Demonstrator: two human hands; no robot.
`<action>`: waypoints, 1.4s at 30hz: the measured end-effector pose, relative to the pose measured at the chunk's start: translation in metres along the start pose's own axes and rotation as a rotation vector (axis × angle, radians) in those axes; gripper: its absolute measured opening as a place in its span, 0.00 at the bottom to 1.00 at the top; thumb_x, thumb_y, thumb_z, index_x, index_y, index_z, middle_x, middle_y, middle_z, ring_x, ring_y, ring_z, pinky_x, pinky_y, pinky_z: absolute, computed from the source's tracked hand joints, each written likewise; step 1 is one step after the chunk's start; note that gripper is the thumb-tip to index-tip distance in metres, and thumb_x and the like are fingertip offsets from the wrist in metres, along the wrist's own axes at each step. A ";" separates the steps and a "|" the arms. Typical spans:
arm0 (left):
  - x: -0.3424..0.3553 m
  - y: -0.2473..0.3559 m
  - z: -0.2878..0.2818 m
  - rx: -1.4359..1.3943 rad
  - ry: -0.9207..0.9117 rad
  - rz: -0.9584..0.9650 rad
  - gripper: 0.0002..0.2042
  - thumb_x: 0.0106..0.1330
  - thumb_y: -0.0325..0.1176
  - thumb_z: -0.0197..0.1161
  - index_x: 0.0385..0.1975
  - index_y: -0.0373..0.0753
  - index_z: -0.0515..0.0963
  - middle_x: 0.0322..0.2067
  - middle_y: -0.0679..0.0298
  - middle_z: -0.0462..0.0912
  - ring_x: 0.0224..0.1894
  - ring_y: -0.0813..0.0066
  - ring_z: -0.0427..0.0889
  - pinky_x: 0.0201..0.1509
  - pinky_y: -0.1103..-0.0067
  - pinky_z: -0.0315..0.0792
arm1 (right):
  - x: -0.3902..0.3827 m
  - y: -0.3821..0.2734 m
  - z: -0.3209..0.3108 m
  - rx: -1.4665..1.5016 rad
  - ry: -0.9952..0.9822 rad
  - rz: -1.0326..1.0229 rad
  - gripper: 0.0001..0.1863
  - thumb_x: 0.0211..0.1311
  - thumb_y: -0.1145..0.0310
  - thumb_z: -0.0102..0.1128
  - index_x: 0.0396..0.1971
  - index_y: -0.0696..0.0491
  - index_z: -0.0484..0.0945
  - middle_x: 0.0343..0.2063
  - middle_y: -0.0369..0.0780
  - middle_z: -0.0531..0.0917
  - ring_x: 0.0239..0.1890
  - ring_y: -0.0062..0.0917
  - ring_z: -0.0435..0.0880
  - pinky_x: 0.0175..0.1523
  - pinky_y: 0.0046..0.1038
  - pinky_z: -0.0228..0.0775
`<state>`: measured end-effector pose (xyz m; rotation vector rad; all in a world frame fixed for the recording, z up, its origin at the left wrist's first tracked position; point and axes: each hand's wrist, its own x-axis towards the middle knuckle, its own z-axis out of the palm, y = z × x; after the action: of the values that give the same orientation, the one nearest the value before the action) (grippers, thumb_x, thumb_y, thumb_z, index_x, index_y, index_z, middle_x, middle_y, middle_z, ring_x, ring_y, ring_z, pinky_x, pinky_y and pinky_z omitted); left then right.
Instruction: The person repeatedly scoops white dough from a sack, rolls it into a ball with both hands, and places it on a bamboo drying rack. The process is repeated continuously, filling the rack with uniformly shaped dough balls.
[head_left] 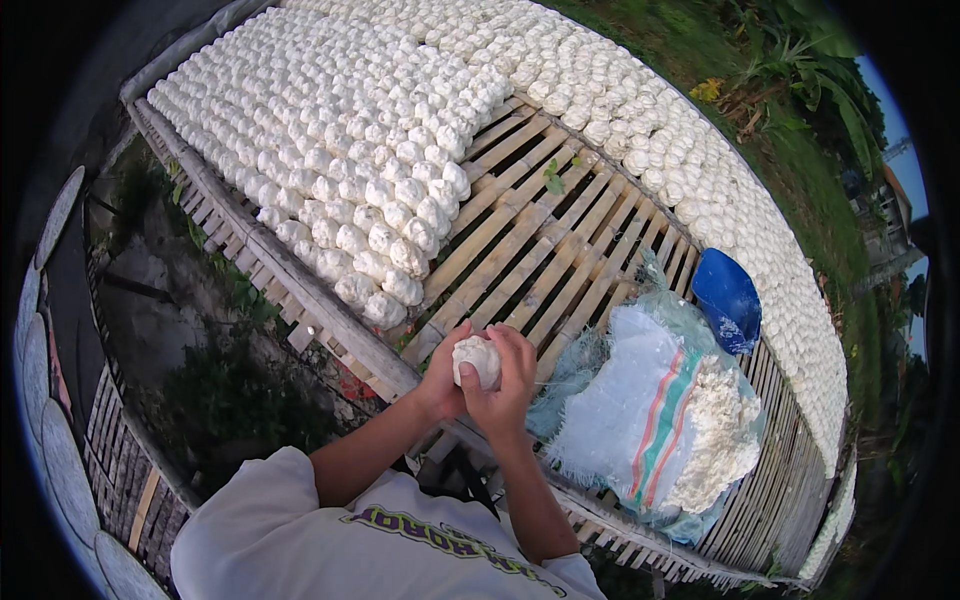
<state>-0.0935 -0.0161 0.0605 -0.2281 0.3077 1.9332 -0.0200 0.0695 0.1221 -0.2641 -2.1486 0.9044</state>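
Note:
Both my hands close around a white dough lump just above the near edge of a bamboo slat rack. My left hand cups it from the left and my right hand wraps it from the right and below. Several rows of similar white lumps cover the left part of the rack, the nearest one lying a short way up-left of my hands. To my right an open woven sack holds crumbly white paste.
A blue scoop lies on the rack beyond the sack. More white lumps fill the far and right side. Bare slats run through the middle. Left of the rack the ground drops to plants and rubble. Grass and leafy plants lie at the far right.

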 end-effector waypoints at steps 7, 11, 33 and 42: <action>0.006 0.005 0.025 0.101 0.250 0.241 0.28 0.83 0.61 0.44 0.53 0.43 0.80 0.51 0.61 0.87 0.54 0.65 0.87 0.62 0.65 0.79 | 0.004 0.030 0.031 0.301 -0.045 0.244 0.31 0.66 0.63 0.75 0.64 0.61 0.75 0.52 0.47 0.85 0.54 0.38 0.86 0.62 0.37 0.78; 0.014 0.025 0.036 0.127 0.428 0.239 0.29 0.83 0.62 0.43 0.57 0.40 0.78 0.52 0.60 0.86 0.56 0.64 0.85 0.66 0.65 0.76 | 0.012 0.051 0.042 0.580 -0.024 0.454 0.33 0.67 0.64 0.75 0.67 0.63 0.72 0.53 0.46 0.86 0.55 0.32 0.86 0.63 0.35 0.79; -0.025 0.063 -0.062 2.086 0.522 0.853 0.22 0.54 0.37 0.73 0.50 0.39 0.81 0.57 0.53 0.80 0.63 0.48 0.81 0.63 0.53 0.72 | 0.254 0.281 0.221 0.675 0.151 0.733 0.32 0.69 0.59 0.76 0.65 0.56 0.73 0.56 0.42 0.81 0.55 0.27 0.82 0.57 0.31 0.79; -0.022 0.056 -0.072 2.080 0.376 0.959 0.23 0.61 0.35 0.71 0.55 0.31 0.79 0.52 0.38 0.80 0.54 0.35 0.79 0.58 0.50 0.74 | 0.269 0.324 0.320 0.262 -0.236 0.364 0.37 0.85 0.45 0.39 0.77 0.60 0.63 0.74 0.57 0.67 0.76 0.52 0.67 0.78 0.44 0.60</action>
<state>-0.1361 -0.0781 0.0047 1.0993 2.6974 1.3262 -0.4683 0.2591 -0.0852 -0.4432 -2.1998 1.4756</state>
